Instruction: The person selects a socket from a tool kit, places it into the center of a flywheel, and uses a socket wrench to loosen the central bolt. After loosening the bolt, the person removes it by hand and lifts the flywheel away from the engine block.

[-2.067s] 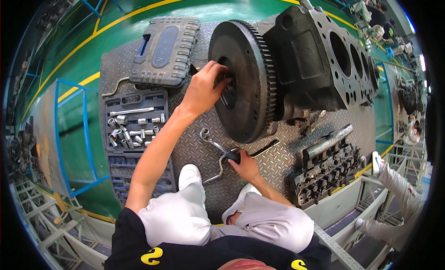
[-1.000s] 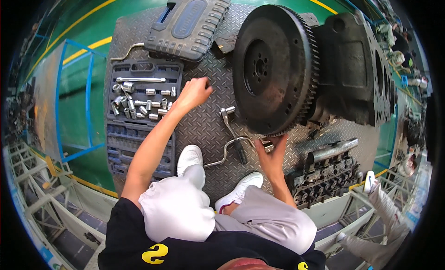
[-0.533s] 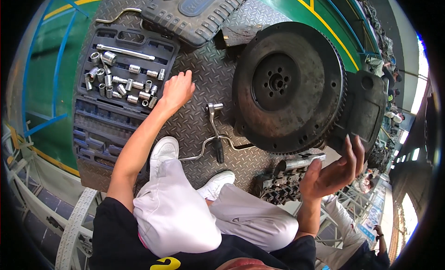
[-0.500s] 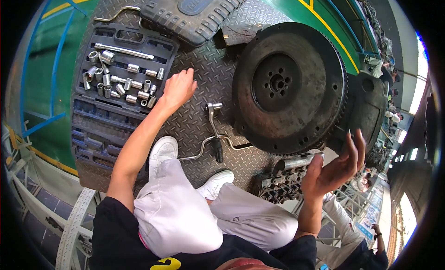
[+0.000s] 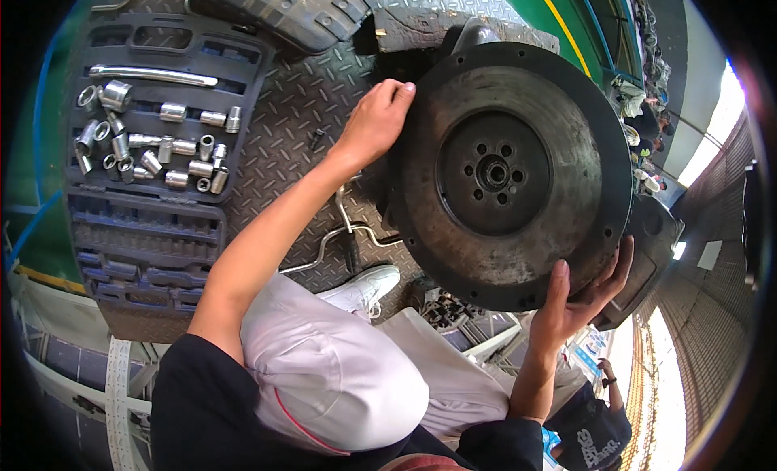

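Note:
A large dark flywheel (image 5: pixel 575 163) with a ring of bolt holes round its hub faces me on the right. My left hand (image 5: pixel 374 125) grips its upper left rim, the thumb at the edge and the other fingers partly hidden. At the lower right rim, my right hand (image 5: pixel 571 309) has its thumb on the front face and its fingers round the edge. Below my left forearm lie a ratchet wrench (image 5: pixel 350 240) and a bent metal crank handle (image 5: pixel 312 260), both partly covered. A small dark bolt (image 5: pixel 317 137) rests on the tread plate (image 5: pixel 279 135) nearby.
On the left lies an open socket case (image 5: pixel 146 200) with several loose sockets (image 5: pixel 174 112) and a long bar (image 5: pixel 154 73). A closed grey case (image 5: pixel 295 14) and a worn block (image 5: pixel 413 30) are at the back. Another person (image 5: pixel 595 426) is at lower right.
My left hand has moved right from beside the socket case to the flywheel's rim. My right hand has closed onto its lower edge. The flywheel looks nearer and the view has shifted.

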Tool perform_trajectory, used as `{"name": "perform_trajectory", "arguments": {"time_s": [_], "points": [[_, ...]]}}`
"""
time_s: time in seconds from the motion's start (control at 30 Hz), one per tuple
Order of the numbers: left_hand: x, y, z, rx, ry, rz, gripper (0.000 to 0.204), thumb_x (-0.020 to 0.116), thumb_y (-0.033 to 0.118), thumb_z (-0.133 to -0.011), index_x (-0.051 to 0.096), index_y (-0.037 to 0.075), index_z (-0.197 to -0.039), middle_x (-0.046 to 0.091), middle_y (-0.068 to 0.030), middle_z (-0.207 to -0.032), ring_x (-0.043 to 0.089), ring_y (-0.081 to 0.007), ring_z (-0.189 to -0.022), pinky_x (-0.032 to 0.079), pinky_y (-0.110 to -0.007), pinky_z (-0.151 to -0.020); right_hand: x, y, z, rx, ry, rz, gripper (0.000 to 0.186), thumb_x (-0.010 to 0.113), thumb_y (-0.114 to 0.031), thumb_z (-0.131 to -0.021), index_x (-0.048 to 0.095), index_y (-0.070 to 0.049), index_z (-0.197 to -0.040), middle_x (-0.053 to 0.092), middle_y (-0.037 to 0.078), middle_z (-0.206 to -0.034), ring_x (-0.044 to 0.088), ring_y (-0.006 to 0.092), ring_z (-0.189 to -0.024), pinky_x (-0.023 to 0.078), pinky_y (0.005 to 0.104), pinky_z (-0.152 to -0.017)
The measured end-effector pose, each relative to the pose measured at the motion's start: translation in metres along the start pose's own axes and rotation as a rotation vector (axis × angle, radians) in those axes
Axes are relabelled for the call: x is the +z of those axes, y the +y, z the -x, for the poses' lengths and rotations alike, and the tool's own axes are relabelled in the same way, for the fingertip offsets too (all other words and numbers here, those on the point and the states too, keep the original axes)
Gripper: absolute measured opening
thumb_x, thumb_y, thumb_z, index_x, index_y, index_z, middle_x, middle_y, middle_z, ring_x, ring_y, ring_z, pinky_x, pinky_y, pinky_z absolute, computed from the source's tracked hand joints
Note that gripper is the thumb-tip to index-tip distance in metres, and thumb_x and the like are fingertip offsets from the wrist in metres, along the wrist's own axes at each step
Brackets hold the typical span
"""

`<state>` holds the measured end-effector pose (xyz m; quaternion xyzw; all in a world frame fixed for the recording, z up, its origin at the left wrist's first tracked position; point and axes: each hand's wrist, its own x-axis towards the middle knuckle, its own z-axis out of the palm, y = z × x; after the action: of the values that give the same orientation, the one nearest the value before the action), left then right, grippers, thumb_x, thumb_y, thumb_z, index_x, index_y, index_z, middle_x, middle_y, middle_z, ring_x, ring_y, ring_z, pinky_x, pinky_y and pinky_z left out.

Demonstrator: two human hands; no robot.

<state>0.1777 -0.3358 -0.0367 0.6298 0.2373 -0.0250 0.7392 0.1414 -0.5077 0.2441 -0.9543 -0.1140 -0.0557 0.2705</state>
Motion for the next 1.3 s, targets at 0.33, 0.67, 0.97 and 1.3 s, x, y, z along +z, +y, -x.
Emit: {"name": "perform_trajectory", "arguments": {"time_s": [0.33, 0.67, 0.97, 1.3], "points": [[0.037, -0.025, -0.002, -0.030, 0.098, 0.165, 0.054, 0.038, 0.044, -0.105, 0.060, -0.005, -0.098, 0.062, -0.0271, -0.096, 0.061, -0.0399, -0.095, 0.045, -0.043, -0.083, 0.010, -0.007, -0.003, 0.150, 0.050, -0.137, 0.087, 0.061, -0.014, -0.081, 0.016, -0.003, -0.155, 0.035, 0.020, -0.153, 0.036, 0.0324, -0.141, 0.026, 0.0450, -0.118], [0.044, -0.021, -0.008, -0.184, 0.108, 0.293, 0.072, 0.033, 0.057, -0.101, 0.060, -0.009, -0.091, 0.063, -0.0313, -0.091, 0.060, -0.0447, -0.093, 0.044, -0.045, -0.086, 0.009, -0.003, -0.004, 0.383, 0.076, -0.478, 0.087, 0.068, -0.015, -0.074, 0.028, 0.002, -0.150, 0.048, 0.020, -0.139, 0.050, 0.0318, -0.127, 0.038, 0.0428, -0.110], [0.039, -0.007, -0.005, -0.233, 0.112, 0.169, 0.077, 0.031, 0.064, -0.098, 0.065, -0.006, -0.092, 0.066, -0.0314, -0.095, 0.060, -0.0491, -0.102, 0.046, -0.048, -0.088, 0.013, -0.007, 0.004, 0.371, 0.176, -0.488, 0.085, 0.063, -0.012, -0.073, 0.028, 0.005, -0.149, 0.052, 0.020, -0.133, 0.054, 0.0304, -0.121, 0.042, 0.0397, -0.106], [0.040, -0.013, -0.014, -0.254, 0.064, 0.139, 0.081, 0.031, 0.066, -0.097, 0.068, -0.006, -0.093, 0.066, -0.0331, -0.100, 0.060, -0.0487, -0.107, 0.046, -0.048, -0.091, 0.015, -0.015, 0.002, 0.338, 0.162, -0.535, 0.084, 0.063, -0.008, -0.073, 0.029, 0.007, -0.148, 0.054, 0.022, -0.132, 0.057, 0.0315, -0.120, 0.043, 0.0399, -0.105]]}}
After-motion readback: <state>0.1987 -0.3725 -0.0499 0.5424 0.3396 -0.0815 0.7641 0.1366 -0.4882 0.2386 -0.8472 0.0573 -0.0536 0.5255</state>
